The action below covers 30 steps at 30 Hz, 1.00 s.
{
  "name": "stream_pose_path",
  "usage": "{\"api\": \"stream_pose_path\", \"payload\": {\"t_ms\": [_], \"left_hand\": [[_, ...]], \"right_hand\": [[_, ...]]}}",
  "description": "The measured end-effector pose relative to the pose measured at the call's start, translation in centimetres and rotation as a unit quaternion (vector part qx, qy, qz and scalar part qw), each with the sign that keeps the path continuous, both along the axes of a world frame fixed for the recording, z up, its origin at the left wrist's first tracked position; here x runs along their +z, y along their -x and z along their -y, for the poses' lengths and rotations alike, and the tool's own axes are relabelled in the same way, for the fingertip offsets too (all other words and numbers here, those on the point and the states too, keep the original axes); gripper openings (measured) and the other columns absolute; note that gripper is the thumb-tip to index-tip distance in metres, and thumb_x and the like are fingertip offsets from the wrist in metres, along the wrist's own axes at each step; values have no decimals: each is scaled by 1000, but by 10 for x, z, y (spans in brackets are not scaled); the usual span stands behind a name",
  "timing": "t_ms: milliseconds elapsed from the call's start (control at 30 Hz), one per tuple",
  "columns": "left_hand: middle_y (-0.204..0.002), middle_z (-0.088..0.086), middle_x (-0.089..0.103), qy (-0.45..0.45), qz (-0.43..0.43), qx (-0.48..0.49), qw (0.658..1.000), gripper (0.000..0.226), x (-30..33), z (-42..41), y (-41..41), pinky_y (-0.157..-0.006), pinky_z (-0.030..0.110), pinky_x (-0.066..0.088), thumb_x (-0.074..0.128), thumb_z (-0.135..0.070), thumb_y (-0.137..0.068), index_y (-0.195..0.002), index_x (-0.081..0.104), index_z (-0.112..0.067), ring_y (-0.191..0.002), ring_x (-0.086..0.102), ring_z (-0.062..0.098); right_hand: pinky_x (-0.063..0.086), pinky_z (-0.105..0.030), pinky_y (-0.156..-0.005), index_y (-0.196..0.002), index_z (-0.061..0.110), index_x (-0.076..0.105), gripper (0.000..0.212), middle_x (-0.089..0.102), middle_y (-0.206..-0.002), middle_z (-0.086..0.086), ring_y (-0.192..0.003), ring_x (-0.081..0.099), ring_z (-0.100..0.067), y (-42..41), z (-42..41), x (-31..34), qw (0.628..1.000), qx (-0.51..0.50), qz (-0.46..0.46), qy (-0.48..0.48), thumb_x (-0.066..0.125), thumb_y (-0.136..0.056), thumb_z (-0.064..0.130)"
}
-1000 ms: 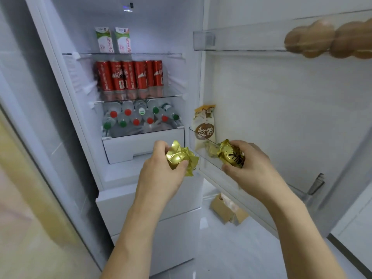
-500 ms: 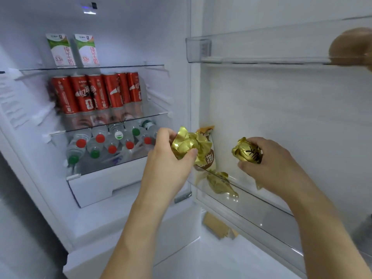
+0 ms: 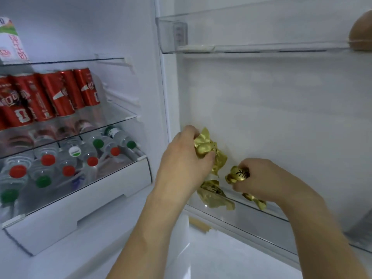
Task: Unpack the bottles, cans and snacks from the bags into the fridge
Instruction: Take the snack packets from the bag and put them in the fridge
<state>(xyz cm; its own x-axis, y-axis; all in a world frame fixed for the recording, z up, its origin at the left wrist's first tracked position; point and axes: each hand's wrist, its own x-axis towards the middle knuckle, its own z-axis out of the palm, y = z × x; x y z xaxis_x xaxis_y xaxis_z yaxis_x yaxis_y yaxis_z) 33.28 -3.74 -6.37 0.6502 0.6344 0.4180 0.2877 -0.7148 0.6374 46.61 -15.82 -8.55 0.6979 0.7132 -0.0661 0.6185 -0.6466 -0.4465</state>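
Note:
My left hand [image 3: 181, 164] grips a gold foil-wrapped snack [image 3: 205, 147] just above the left end of the lower door bin [image 3: 261, 216]. My right hand [image 3: 261, 178] holds a second gold-wrapped snack [image 3: 238, 175] over the same bin, its foil tail [image 3: 254, 200] hanging below the fingers. A third gold snack [image 3: 213, 195] lies inside the bin beneath my left hand. The tall snack packet that stood at the bin's left end is hidden behind my left hand.
Red cans [image 3: 50, 95] fill the middle fridge shelf, and bottles with red and green caps [image 3: 68, 158] lie in the drawer below. A milk carton [image 3: 11, 41] stands on the top shelf. The upper door bin [image 3: 241, 37] holds brown eggs [image 3: 361, 33] at the right.
The view moved closer to the door. Both hands moved down and toward the lower door bin with their gold snacks; my left hand now covers the tall snack packet.

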Motion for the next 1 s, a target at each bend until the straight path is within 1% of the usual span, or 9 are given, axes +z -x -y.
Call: {"api": "stream_pose_path", "payload": {"t_ms": [133, 300, 400, 500, 567, 733, 800, 867, 1000], "left_hand": [[-96, -15, 50, -25, -35, -7, 999, 37, -7, -2, -17, -71, 26, 37, 68, -39, -84, -114, 50, -25, -85, 45, 8], [-77, -15, 45, -59, -48, -5, 997, 28, -16, -2, -27, -54, 26, 36, 66, -33, -86, -106, 50, -22, -72, 44, 10], [-77, -12, 48, -58, -69, -2, 996, 28, -22, -4, -33, -61, 30, 43, 64, -30, -87, -109, 50, -20, -73, 47, 12], [-92, -1, 62, -56, -89, -2, 994, 31, -30, -7, -35, -72, 33, 48, 63, -29, -88, -115, 53, -17, -91, 57, 21], [-99, 1, 64, -51, -101, -5, 994, 32, -35, -8, -36, -76, 30, 44, 61, -30, -90, -118, 55, -17, -100, 56, 22], [-103, 1, 64, -88, -125, 8, 988, 28, -42, -11, -39, -87, 31, 42, 58, -34, -90, -113, 60, -18, -99, 57, 24], [-104, 0, 62, -114, -135, 15, 984, 26, -46, -11, -41, -88, 31, 40, 56, -35, -91, -111, 61, -19, -98, 55, 23], [-104, -1, 60, -125, -135, 19, 983, 24, -49, -10, -41, -90, 29, 41, 54, -35, -92, -108, 61, -19, -95, 52, 19], [-109, 0, 60, -143, -113, 30, 983, 22, -53, -7, -41, -93, 28, 37, 54, -31, -92, -106, 65, -18, -100, 52, 18]], "right_hand": [[45, -27, -61, -99, 9, 64, 31, 64, -90, -3, -82, 64, -19, -2, -9, -11, 999, 0, -15, 41, 69, -74, 27], [43, -27, -60, -100, 7, 63, 31, 63, -95, -5, -87, 64, -21, -6, -10, -20, 998, 4, -9, 68, 68, -75, 26], [47, -27, -58, -84, 10, 62, 14, 59, -86, -3, -74, 58, -15, -4, -11, -23, 997, 24, 9, 77, 65, -79, 22], [26, -19, -42, -57, 16, 39, 34, 43, -65, 2, -53, 38, -9, -1, -13, -26, 996, 36, 32, 70, 61, -83, 24], [28, -22, -47, -58, 16, 38, 37, 42, -66, 1, -56, 40, -12, -1, -13, -27, 996, 39, 37, 75, 61, -83, 28], [41, -25, -59, -71, 15, 52, 22, 54, -78, -1, -79, 58, -20, -2, -15, -28, 995, 41, 28, 92, 61, -84, 30], [39, -26, -54, -72, 15, 51, 22, 53, -77, 0, -70, 53, -16, -3, -15, -29, 994, 35, 32, 95, 60, -84, 30], [29, -24, -47, -65, 18, 40, 29, 44, -69, 2, -58, 42, -10, -3, -15, -30, 994, 30, 35, 98, 60, -84, 29], [29, -24, -47, -64, 19, 38, 32, 42, -67, 2, -58, 41, -11, -2, -12, -28, 995, 27, 23, 97, 60, -83, 31]]}}
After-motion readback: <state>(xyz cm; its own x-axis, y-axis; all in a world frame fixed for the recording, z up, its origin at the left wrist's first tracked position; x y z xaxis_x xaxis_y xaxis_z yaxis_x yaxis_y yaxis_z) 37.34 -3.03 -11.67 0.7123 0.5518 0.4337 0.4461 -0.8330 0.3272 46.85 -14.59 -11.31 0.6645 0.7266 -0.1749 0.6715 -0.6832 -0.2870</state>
